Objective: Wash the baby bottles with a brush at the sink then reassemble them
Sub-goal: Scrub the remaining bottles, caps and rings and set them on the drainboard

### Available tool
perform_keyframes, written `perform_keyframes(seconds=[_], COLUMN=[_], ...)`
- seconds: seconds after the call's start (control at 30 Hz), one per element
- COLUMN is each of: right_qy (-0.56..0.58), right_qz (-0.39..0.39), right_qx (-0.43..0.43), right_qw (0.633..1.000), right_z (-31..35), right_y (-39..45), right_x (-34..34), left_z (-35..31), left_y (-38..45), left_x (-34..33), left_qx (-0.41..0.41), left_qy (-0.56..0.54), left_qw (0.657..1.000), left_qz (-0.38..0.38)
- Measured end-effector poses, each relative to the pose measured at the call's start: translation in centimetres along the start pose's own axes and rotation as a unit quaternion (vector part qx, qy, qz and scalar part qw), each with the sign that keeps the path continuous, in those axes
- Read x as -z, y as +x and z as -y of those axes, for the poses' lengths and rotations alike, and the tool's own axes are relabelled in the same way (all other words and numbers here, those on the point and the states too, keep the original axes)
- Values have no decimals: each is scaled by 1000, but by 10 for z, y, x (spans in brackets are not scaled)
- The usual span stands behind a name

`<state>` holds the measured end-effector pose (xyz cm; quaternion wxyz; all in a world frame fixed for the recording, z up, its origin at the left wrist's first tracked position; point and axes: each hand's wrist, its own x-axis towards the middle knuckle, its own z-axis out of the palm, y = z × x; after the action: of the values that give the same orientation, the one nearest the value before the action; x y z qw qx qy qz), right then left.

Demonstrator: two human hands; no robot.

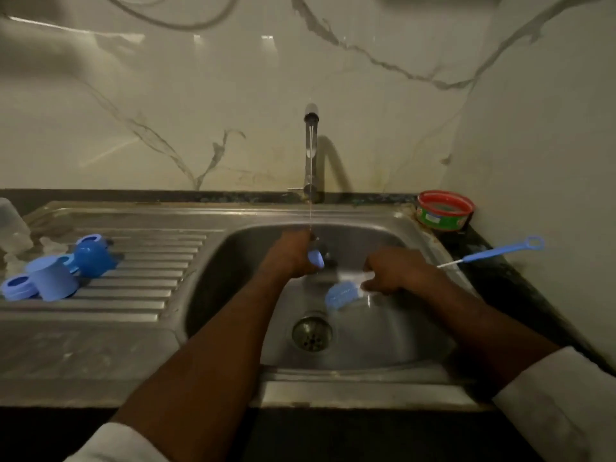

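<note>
Left hand: the left hand (293, 251) is curled round a small pale-blue plastic piece (316, 258), held under the thin stream of water (310, 181); which bottle part it is I cannot tell.
Right hand: the right hand (393, 270) grips the white handle of a bottle brush with a blue sponge head (340, 295), blurred, low in the basin.
Sink: both hands work inside the stainless steel sink (383, 341), above the round metal drain (312, 331); the chrome tap (311, 155) runs.
Drainboard: on the ribbed steel surface (133, 288) to the left lie blue bottle parts: one dark-blue dome cap (94, 255), one pale-blue cup-shaped cap (53, 278), one pale-blue screw ring (18, 286); a clear bottle body (11, 225) shows at the frame's edge, with other clear bits near it too faint to count.
Right side: one thin blue-handled nipple brush (493, 252) and one red-rimmed round tub (445, 210).
Progress: washing looks mid-way; rinsing of this piece, possibly more scrubbing, and all reassembly remain, as nothing is screwed together.
</note>
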<state>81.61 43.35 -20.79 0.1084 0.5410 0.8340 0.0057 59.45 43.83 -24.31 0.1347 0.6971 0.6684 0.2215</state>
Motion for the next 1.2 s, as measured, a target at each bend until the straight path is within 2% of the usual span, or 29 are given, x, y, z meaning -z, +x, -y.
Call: perform_keyframes(seconds=[0.13, 0.3, 0.43, 0.63, 0.7, 0.8, 0.97, 1.03, 1.1, 1.2], right_qy=[-18, -34, -30, 36, 37, 44, 78, 102, 121, 118], right_qz=[-18, -38, -21, -39, -46, -28, -27, -15, -26, -50], right_qx=[-16, -30, -53, -60, -58, -61, -103, -110, -120, -113], right_qw=[1000, 998, 998, 997, 997, 997, 991, 989, 985, 985], right_z=[-4, -8, -6, -8, -6, -4, 0, -6, -7, 1], right_y=[1, 7, 16, 13, 13, 15, 10, 9, 6, 5], right_x=[-2, -5, -9, -13, -15, -16, -10, -6, -4, -3], left_z=[-1, 6, 9, -1, -1, 6, 20, 22, 13, 5], left_y=[1, 13, 18, 15, 13, 8, -6, -5, -5, -8], left_x=[-2, -11, -15, -13, -6, -7, -26, -29, -18, 3], left_qx=[59, 59, 54, 93, 93, 100, 125, 112, 113, 92], left_qy=[31, 47, 26, 20, 13, 6, -8, 21, 11, -95], left_qw=[998, 997, 998, 993, 994, 995, 990, 991, 993, 991], left_qz=[23, 11, 2, 67, 58, -5, -61, -65, -35, -22])
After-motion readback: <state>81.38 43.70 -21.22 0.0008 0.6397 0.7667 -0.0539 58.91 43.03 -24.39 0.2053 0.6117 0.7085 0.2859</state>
